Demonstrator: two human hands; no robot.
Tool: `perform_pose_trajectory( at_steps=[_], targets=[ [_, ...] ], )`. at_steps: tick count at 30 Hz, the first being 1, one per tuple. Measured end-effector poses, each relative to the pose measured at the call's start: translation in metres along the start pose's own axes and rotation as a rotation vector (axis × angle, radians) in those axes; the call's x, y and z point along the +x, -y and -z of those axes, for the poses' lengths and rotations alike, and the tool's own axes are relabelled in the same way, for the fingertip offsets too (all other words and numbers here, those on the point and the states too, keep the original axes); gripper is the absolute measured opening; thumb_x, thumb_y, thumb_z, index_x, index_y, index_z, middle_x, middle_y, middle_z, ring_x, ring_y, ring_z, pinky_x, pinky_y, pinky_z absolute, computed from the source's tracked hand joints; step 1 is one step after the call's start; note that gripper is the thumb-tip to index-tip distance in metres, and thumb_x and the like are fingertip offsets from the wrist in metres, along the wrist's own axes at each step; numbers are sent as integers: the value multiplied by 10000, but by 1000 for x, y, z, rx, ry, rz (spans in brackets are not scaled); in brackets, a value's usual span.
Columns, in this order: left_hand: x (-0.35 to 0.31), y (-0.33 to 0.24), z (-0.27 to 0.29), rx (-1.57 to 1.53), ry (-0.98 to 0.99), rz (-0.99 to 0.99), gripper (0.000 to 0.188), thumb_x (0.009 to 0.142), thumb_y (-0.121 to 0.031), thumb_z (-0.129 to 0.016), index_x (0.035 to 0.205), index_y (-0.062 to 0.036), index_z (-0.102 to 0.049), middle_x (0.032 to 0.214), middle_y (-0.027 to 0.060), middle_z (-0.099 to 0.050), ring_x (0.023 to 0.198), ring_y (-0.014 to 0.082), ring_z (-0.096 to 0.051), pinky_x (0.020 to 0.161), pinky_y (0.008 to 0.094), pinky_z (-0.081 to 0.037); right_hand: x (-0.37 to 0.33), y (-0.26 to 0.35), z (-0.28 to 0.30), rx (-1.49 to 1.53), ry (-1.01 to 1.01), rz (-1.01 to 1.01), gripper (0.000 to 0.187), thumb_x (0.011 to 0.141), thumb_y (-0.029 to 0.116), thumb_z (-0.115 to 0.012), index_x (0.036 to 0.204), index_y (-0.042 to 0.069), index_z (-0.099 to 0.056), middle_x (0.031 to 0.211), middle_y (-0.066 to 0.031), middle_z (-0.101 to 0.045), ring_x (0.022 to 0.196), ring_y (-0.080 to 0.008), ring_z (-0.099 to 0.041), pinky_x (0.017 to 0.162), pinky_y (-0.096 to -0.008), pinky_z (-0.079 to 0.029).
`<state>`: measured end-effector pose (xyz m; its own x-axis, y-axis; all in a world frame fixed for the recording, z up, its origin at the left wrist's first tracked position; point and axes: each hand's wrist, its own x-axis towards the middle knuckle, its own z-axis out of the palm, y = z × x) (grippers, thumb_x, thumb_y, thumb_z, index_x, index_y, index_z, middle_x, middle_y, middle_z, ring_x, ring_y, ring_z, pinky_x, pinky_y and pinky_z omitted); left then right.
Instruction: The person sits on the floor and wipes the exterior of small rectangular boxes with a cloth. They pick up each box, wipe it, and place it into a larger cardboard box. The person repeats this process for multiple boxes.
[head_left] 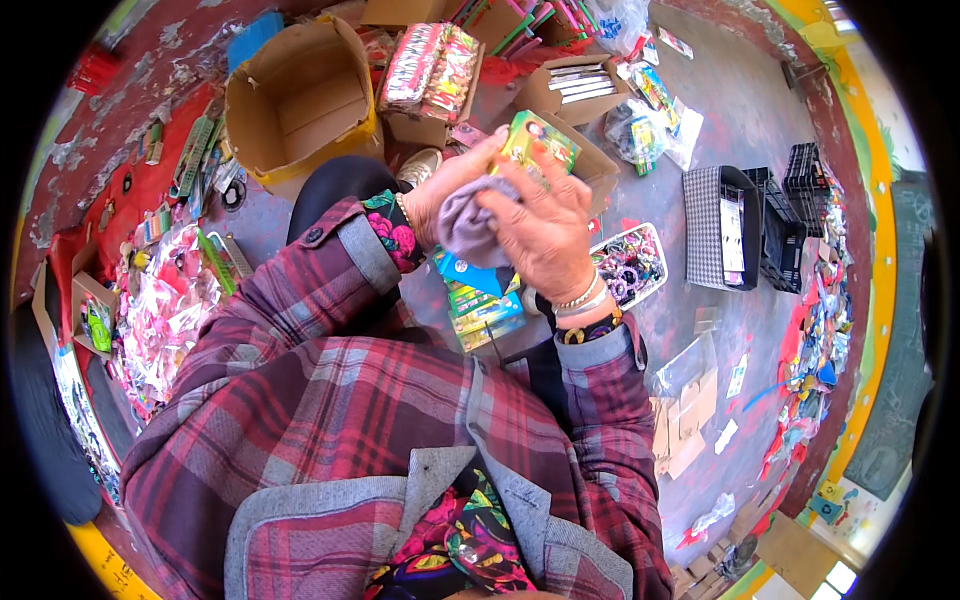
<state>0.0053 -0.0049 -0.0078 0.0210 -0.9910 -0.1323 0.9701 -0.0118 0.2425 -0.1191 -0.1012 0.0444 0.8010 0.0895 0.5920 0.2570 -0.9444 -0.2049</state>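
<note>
In front of my chest both hands are close together at a small green and yellow cardboard box (540, 143). My left hand (440, 192) is closed at the box's near left edge, its other fingers hidden behind the box and cloth. A bunched mauve-grey cloth (470, 222) is pressed between my palms. My right hand (548, 235) is closed on this cloth, its upper fingers lying over the lower part of the box. Below them are several flat green and yellow boxes (480, 315) with a blue piece (482, 277) on top.
A large open carton (300, 110) stands at the far left, beside wrapped packs (432, 70). Another carton (572, 90) holds flat white packs. A white tray (655, 245) of small trinkets lies right of my hands; a checkered bin (715, 225) and black crates (775, 235) stand farther right.
</note>
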Motion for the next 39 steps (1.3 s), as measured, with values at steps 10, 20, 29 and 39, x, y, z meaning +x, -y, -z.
perform_pose_trajectory(
  at_steps=[10, 20, 29, 39],
  targets=[
    [-10, 5, -26, 98, -14, 33, 627, 926, -535, -340, 1313, -45, -401, 1258, 164, -516, 1097, 269, -552, 907, 399, -466, -39, -123, -4, 647, -558, -1128, 203, 850, 115, -594, 1015, 2, -630, 900, -64, -636, 733, -133, -563, 670, -273, -451],
    [-8, -8, -13, 10, -178, -265, 507, 944, -461, -374, 1157, -31, -537, 1020, 108, -644, 846, 185, -646, 762, 317, -534, -2, -24, -23, 1611, -26, -1067, 329, 896, 114, -457, 1195, -2, -528, 1106, -88, -592, 975, -165, -572, 847, -265, -447],
    [-10, -6, 0, 277, -418, -452, 480, 966, -430, -331, 1147, -34, -535, 970, 87, -647, 809, 168, -638, 732, 285, -519, -12, -19, -25, 902, -219, -922, 214, 863, 167, -562, 950, -3, -656, 1016, -96, -581, 938, -174, -552, 831, -282, -427],
    [-14, -17, -21, 407, -656, -750, 426, 970, -334, -330, 1158, -27, -558, 1003, 22, -588, 863, 112, -542, 724, 261, -427, 9, -51, 7, 1510, -95, -917, 429, 827, 50, -628, 1196, 23, -412, 1030, -46, -584, 866, -115, -587, 752, -258, -496]
  ],
)
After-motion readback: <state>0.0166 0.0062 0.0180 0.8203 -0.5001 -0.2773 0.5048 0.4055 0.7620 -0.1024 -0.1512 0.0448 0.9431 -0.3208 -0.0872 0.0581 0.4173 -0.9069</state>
